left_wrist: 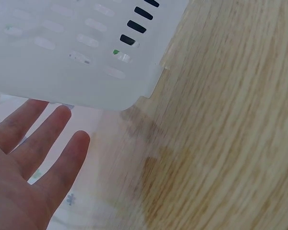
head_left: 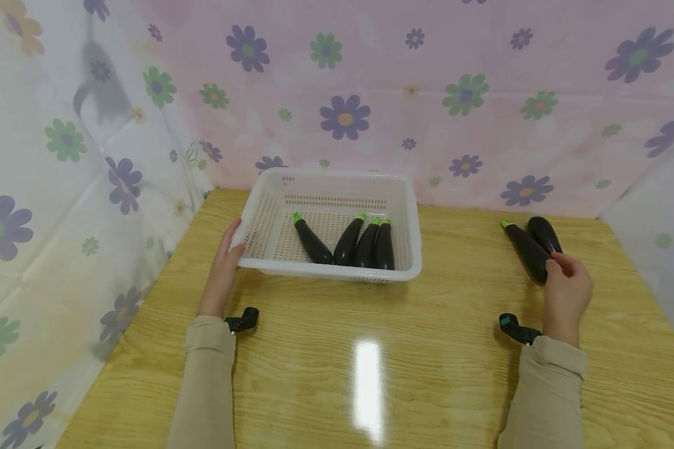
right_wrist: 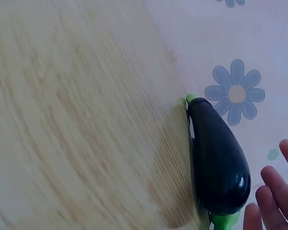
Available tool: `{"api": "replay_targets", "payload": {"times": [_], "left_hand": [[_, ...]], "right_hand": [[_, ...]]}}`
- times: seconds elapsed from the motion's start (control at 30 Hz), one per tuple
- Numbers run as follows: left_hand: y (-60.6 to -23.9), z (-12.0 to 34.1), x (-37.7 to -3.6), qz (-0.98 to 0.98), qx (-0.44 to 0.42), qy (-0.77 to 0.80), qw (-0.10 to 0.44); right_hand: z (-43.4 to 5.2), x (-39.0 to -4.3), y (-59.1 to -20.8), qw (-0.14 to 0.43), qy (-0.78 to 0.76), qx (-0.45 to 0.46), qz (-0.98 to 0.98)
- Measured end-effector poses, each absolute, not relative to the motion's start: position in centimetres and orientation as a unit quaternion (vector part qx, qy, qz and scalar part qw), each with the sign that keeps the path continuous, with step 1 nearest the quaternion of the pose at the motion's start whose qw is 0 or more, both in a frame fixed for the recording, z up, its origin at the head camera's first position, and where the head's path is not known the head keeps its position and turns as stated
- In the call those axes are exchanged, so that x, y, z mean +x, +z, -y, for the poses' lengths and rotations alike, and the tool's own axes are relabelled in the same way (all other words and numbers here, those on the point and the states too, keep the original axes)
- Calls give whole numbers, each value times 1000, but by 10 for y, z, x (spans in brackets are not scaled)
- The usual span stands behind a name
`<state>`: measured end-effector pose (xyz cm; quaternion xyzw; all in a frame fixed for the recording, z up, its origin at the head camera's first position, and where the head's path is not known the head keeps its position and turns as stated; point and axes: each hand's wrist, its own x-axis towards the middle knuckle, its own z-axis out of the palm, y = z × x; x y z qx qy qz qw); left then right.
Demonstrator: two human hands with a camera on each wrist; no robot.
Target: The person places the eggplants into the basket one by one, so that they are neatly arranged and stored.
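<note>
A white plastic basket [head_left: 337, 269] stands at the middle back of the table, several dark eggplants [head_left: 312, 242] with green stems lying inside it. At its left end, my left hand [head_left: 224, 255] holds the rim, thumb over the front corner; in the left wrist view, three fingers [left_wrist: 62, 167] extend beside the basket wall [left_wrist: 77, 72]. On the right, two more eggplants lie side by side. My right hand [head_left: 567, 287] pinches the stem end of the rear one [right_wrist: 218, 158], its blunt end pointing away. The other eggplant [head_left: 525, 249] lies just left of it.
The wooden table [head_left: 314, 368] extends in front of the basket and between it and the eggplants on the right. A flowered cloth [head_left: 382, 81] hangs behind the table and along both sides. Wrist cameras [head_left: 243, 320] are worn on both arms.
</note>
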<state>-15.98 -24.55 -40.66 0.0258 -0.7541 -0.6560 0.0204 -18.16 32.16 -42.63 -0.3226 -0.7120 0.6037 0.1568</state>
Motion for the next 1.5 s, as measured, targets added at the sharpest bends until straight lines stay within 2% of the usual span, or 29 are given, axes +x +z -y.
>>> {"api": "replay_targets", "payload": {"times": [0.3, 0.63, 0.9, 1.17, 1.5], "left_hand": [[-421, 253, -170, 760, 31, -648, 25], [-404, 249, -160, 756, 32, -653, 25], [-403, 247, -158, 757, 30, -653, 25], [-403, 248, -159, 753, 24, -658, 21], [-404, 245, -160, 748, 23, -663, 13]], "right_hand": [[-329, -184, -431, 111, 554, -319, 761], [-324, -183, -433, 45, 530, -241, 812], [-324, -182, -434, 42, 509, -226, 829], [-323, -180, -438, 85, 515, -242, 818], [-326, -181, -442, 72, 482, -252, 836]]}}
